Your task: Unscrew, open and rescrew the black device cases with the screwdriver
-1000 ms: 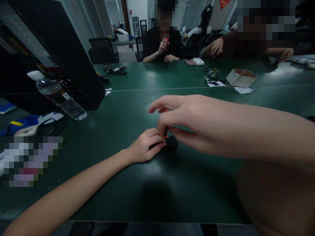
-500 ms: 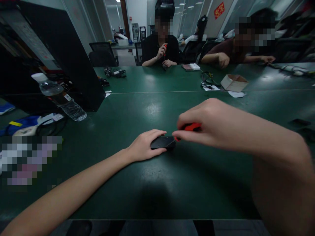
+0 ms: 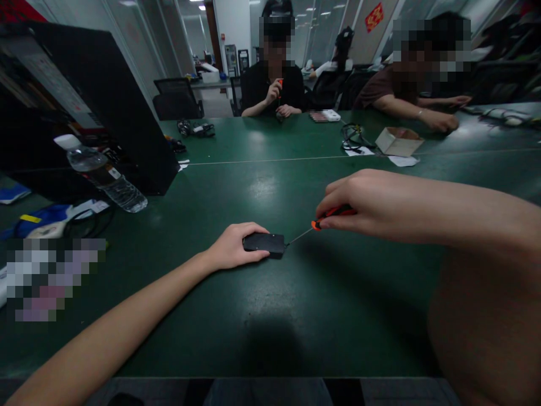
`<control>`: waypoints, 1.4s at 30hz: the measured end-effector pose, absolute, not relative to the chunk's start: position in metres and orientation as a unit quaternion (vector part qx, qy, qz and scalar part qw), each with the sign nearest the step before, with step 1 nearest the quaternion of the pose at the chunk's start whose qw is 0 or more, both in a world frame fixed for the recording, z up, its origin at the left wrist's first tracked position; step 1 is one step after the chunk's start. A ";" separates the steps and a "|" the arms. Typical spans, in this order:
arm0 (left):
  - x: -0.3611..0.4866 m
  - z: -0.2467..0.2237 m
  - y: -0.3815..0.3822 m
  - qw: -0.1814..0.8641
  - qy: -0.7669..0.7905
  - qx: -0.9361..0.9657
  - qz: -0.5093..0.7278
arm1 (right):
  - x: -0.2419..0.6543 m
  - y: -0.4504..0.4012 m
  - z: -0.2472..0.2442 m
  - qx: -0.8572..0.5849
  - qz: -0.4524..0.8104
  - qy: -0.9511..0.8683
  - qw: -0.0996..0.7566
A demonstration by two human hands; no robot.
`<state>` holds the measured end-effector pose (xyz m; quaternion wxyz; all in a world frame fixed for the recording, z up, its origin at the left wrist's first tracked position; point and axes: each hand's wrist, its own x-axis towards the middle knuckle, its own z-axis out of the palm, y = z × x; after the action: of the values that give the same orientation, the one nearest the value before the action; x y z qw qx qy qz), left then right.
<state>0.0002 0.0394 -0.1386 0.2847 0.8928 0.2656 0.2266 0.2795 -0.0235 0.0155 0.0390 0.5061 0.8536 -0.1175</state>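
Note:
On the green table lies a small black rectangular box with small screws on its top. My left hand grips it from the left, thumb on the near side and fingers on the far side. My right hand is closed around the red and black handle of a screwdriver. Its thin metal shaft slants down to the left, and the tip is at the right end of the box. Whether the tip touches the box or only meets it in view, I cannot tell.
A clear water bottle leans before a large black computer case at left. Cables and an open cardboard box stand at far right. Two people sit across the green table, one holding a red-handled tool.
The black box and my left hand have shifted slightly left. My right hand has drawn back to the right, so the screwdriver's shaft now shows. The co-worker at right has moved an arm.

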 end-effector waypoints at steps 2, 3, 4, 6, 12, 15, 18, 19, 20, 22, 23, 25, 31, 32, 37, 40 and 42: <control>0.000 -0.140 0.039 0.281 0.266 0.894 0.226 | 0.278 -0.023 0.014 0.503 -0.112 0.857 0.034; 0.000 -0.140 0.039 0.280 0.266 0.895 0.225 | 0.277 -0.022 0.013 0.504 -0.109 0.856 0.034; 0.001 -0.140 0.039 0.279 0.265 0.895 0.224 | 0.277 -0.021 0.012 0.505 -0.104 0.856 0.034; 0.000 -0.141 0.039 0.279 0.265 0.896 0.222 | 0.278 -0.020 0.009 0.506 -0.095 0.857 0.029; 0.000 -0.141 0.039 0.276 0.264 0.897 0.221 | 0.281 -0.014 0.002 0.495 -0.098 0.863 0.017; 0.000 -0.141 0.039 0.273 0.262 0.899 0.222 | 0.279 -0.012 0.000 0.486 -0.113 0.867 0.023; 0.000 -0.142 0.038 0.271 0.262 0.898 0.228 | 0.277 -0.012 -0.001 0.478 -0.121 0.869 0.030; 0.000 -0.142 0.038 0.271 0.262 0.897 0.230 | 0.278 -0.012 -0.001 0.478 -0.121 0.870 0.030; 0.000 -0.142 0.038 0.271 0.261 0.897 0.231 | 0.278 -0.011 0.000 0.477 -0.120 0.870 0.028; 0.000 -0.142 0.038 0.271 0.258 0.898 0.232 | 0.280 -0.011 0.001 0.476 -0.118 0.871 0.022; 0.000 -0.142 0.038 0.272 0.257 0.898 0.233 | 0.281 -0.011 0.001 0.476 -0.117 0.872 0.018; 0.000 -0.142 0.038 0.273 0.254 0.898 0.234 | 0.282 -0.010 0.001 0.477 -0.117 0.871 0.017; 0.000 -0.141 0.038 0.276 0.254 0.897 0.236 | 0.280 -0.007 0.000 0.487 -0.124 0.864 0.035; 0.000 -0.142 0.037 0.276 0.254 0.896 0.237 | 0.280 -0.007 0.000 0.486 -0.123 0.865 0.035; 0.000 -0.142 0.037 0.281 0.250 0.895 0.239 | 0.282 -0.008 0.003 0.472 -0.121 0.873 0.024; 0.000 -0.143 0.037 0.280 0.247 0.896 0.240 | 0.280 -0.008 0.004 0.472 -0.116 0.874 0.025; -0.001 -0.143 0.038 0.278 0.248 0.897 0.241 | 0.279 -0.007 0.003 0.473 -0.123 0.872 0.029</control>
<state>-0.0007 0.0378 -0.1432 0.2776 0.8965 0.2476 0.2407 0.2794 -0.0065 0.0032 0.0286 0.4734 0.8717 -0.1232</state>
